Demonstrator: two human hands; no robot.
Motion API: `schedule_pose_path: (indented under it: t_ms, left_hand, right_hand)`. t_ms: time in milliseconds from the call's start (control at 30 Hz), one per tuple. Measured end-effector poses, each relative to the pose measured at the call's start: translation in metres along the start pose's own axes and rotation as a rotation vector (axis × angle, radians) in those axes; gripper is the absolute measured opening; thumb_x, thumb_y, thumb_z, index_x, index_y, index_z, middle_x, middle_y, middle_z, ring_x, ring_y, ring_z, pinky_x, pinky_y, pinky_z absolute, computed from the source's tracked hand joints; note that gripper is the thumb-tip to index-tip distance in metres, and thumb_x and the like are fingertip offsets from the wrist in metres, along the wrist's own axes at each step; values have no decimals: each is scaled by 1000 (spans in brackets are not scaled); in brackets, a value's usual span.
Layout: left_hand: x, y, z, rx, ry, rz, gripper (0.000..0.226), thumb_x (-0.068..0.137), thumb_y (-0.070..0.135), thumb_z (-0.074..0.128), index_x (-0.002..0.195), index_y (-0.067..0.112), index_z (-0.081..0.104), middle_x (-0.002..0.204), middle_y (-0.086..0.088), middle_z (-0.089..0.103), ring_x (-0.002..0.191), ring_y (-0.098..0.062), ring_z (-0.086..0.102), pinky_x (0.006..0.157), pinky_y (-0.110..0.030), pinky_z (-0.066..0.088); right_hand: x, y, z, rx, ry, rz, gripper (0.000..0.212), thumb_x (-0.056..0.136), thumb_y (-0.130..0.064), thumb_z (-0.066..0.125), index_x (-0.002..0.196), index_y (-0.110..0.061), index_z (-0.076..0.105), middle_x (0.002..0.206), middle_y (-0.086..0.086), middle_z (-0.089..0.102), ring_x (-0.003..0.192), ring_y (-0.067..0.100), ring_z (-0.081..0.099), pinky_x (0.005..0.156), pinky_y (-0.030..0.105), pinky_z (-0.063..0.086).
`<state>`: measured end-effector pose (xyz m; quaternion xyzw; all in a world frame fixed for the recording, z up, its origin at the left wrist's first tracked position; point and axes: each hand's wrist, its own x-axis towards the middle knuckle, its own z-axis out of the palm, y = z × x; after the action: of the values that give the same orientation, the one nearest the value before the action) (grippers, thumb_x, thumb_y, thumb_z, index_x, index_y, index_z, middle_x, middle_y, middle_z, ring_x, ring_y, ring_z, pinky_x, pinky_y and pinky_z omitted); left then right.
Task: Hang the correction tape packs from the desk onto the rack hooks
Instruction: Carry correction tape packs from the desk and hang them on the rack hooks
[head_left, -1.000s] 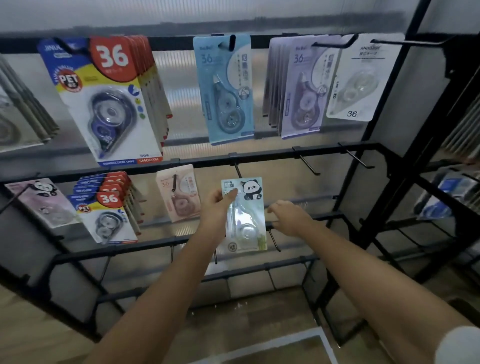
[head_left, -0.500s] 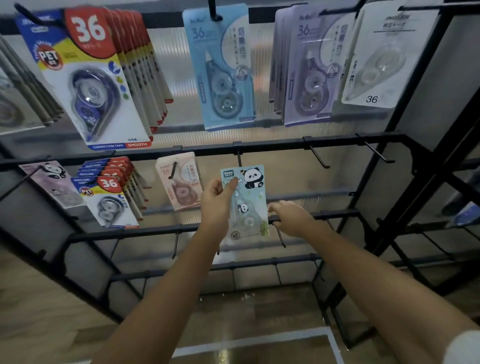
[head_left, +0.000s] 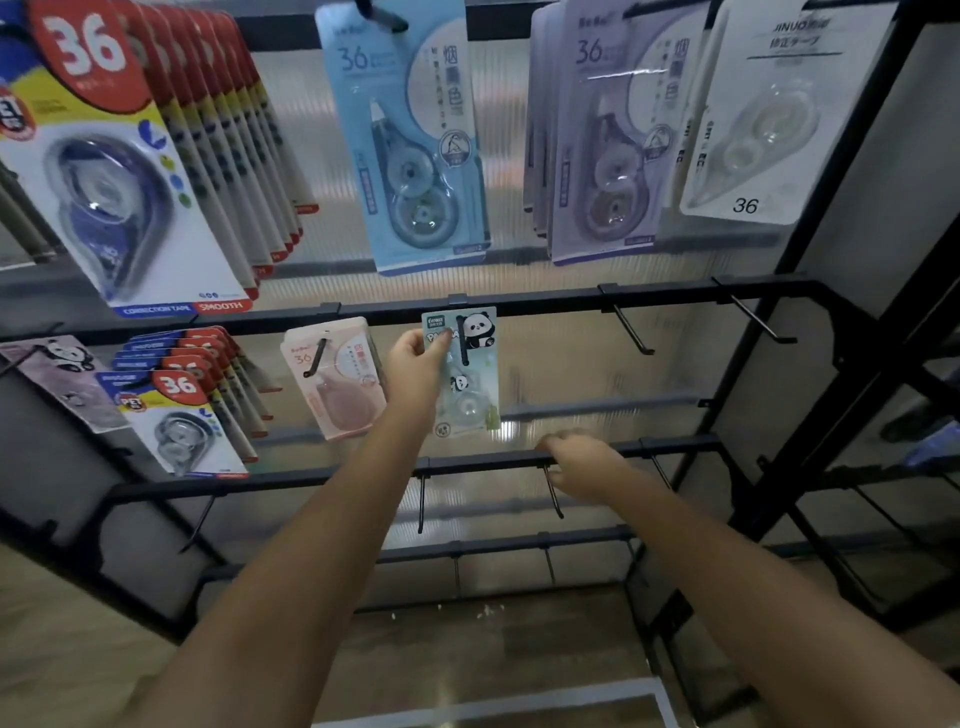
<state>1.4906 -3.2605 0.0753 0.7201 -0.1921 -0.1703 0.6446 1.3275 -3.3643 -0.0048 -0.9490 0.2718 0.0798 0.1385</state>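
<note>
The left hand (head_left: 415, 364) pinches the upper left edge of the panda pack (head_left: 464, 371), whose top slot sits over a hook (head_left: 462, 340) on the rack's middle rail (head_left: 670, 296); whether it hangs fully seated I cannot tell. The right hand (head_left: 582, 465), blurred, hovers with loosely curled fingers near the lower rail (head_left: 483, 464), holding nothing. The pack looks light: a stiff card with a smooth blister, best held by the card edge near the slot. Its header reads "PANDA", partly covered. Neighbouring packs show "36"; the blue-and-red pack (head_left: 119, 171) reads "CORRECTION TAPE SMOOTH", and the white pack (head_left: 763, 114) "JINUO".
</note>
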Motion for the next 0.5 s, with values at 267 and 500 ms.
schedule_pose_path:
  t_ms: [267,500]
  left_hand:
    - [2,-29,-5,45,4,-50,42,92,33,58,124,6,52,110,1,57,96,-11,54,76,-17,43]
    - [-49,-120,-61,604,-170,80,30,94,29,57,119,11,58,119,-5,59,112,-20,55,92,-29,43]
  right_hand:
    - [4,0,11,27,32,-3,44,96,-18,49,139,-14,41,134,8,49,120,23,47,101,35,42]
    - [4,-56,52,-26,15,-51,51,95,-17,48,144,-15,34,145,7,37,129,24,39,105,36,36]
